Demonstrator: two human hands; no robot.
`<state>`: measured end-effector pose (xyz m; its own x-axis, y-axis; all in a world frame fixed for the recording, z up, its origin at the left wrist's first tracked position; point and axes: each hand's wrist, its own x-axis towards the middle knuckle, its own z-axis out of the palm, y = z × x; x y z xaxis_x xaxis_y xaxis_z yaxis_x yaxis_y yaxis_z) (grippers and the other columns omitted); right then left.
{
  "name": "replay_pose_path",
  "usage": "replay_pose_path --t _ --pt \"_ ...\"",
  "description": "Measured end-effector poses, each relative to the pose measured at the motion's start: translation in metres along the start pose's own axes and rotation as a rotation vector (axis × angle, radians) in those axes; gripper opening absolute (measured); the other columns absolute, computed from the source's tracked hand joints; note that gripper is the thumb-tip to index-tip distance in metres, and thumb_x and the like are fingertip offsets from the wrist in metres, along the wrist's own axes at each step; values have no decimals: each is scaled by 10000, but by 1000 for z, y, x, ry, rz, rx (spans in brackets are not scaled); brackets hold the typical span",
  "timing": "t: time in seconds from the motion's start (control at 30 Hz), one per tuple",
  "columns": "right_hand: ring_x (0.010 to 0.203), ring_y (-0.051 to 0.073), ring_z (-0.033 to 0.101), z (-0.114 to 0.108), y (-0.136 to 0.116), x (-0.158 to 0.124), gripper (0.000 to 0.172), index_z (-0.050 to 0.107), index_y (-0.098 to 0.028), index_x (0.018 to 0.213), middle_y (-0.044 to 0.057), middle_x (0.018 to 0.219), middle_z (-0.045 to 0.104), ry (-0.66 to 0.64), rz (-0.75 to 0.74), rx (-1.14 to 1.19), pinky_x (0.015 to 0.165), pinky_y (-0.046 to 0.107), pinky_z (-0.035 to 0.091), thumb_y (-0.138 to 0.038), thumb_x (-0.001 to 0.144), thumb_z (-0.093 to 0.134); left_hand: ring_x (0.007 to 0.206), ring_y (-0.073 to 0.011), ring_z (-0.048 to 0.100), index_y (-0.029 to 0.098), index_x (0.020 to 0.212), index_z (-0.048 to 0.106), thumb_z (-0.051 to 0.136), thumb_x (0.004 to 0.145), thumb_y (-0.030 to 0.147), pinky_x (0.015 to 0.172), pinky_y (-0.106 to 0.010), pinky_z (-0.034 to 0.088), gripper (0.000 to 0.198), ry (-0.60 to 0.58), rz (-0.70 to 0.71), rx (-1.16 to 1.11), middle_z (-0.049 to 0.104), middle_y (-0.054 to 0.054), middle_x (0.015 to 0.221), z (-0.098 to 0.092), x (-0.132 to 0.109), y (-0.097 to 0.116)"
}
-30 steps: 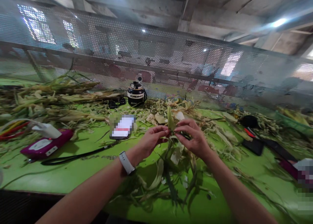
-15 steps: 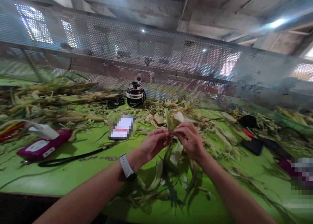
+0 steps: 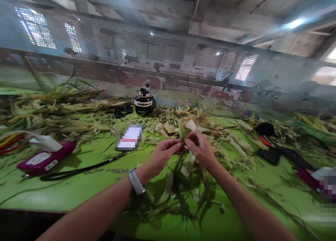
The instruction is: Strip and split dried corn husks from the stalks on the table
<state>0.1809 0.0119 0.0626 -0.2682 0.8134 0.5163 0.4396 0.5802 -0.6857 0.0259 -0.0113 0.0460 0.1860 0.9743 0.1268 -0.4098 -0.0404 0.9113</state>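
Between my hands stands a strip of pale green husk (image 3: 181,129), its lower end pinched at the fingertips. My left hand (image 3: 162,155), with a white watch strap at the wrist, closes thumb and fingers on it from the left. From the right, my right hand (image 3: 201,150) meets it with bent fingers, also closed on the husk. Both sets of fingertips nearly touch, and the exact grip point is partly hidden. A broad pale leaf piece (image 3: 188,164) hangs just below my fingers. Curled husk strips (image 3: 166,190) lie on the green table (image 3: 105,195) under my hands.
A phone (image 3: 129,137) lies left of my hands, a purple power bank (image 3: 47,157) with a white plug farther left. Behind stand a black bottle (image 3: 143,102) and a perforated metal screen (image 3: 178,66). Husks (image 3: 52,108) pile at left. A dark flat device (image 3: 269,155) lies right.
Both hands stay at the same place on the husk. My left wrist has turned a little, and my right fingers have shifted slightly around the pinched end.
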Motion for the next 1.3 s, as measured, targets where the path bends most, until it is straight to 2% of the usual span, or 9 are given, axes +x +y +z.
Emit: replay_pose_path --t 0.1,0.2,0.3,0.5,0.7,0.87,1.03,1.13,1.3 --pt "613 131 494 -2 1 1 158 502 -194 760 2 671 533 -38 -36 -52 582 256 404 -330 842 506 669 -106 553 156 796 726 744 646 336 612 -205 437 235 3 22 79 677 -26 743 -1 0 1" --pt "639 139 507 -3 3 1 125 503 -198 772 11 696 548 -40 -97 -94 603 261 405 -302 841 502 699 -120 568 170 809 728 737 652 339 574 -199 439 231 2 8 109 688 -34 789 -3 -1 1" --pt "640 141 516 -3 5 1 89 498 -201 798 13 710 560 -33 -89 -88 608 265 414 -283 827 515 681 -124 578 157 791 717 732 659 323 553 -202 442 213 -21 -13 97 681 -36 750 -3 0 1" --pt "649 134 529 2 7 -1 170 449 -204 975 -11 717 532 -72 -7 141 602 260 437 -266 829 510 615 -86 565 133 731 660 759 623 227 568 -186 436 174 -14 -10 17 651 -5 672 2 0 4" --pt "619 114 515 1 7 0 227 444 -227 1079 -21 744 501 -89 1 286 558 239 437 -294 865 482 616 -90 615 139 731 628 773 592 140 555 -167 457 202 40 -172 -214 667 -2 680 -4 2 4" --pt "687 132 535 -7 8 1 154 548 -218 1005 9 762 547 -108 -224 44 639 261 449 -253 856 538 562 -78 609 133 717 630 696 670 69 508 -142 454 104 78 -225 -333 678 -25 655 -5 5 7" --pt "750 152 560 -4 7 2 86 614 -214 892 37 790 593 -35 -440 -27 676 280 461 -192 864 535 511 -52 574 113 700 638 619 717 13 503 -121 452 103 0 -272 -415 655 -24 615 -1 2 12" --pt "752 150 558 0 6 0 76 605 -212 871 31 782 578 24 -401 -31 673 277 462 -177 860 538 546 -63 592 116 711 646 626 717 29 492 -124 445 89 -3 -272 -437 666 -32 643 -1 1 11" --pt "666 135 554 7 5 -5 61 553 -195 838 24 758 563 33 -197 53 595 256 458 -238 865 518 650 -110 621 147 752 662 712 674 131 533 -175 471 94 26 -196 -371 679 -30 704 -1 -1 5"
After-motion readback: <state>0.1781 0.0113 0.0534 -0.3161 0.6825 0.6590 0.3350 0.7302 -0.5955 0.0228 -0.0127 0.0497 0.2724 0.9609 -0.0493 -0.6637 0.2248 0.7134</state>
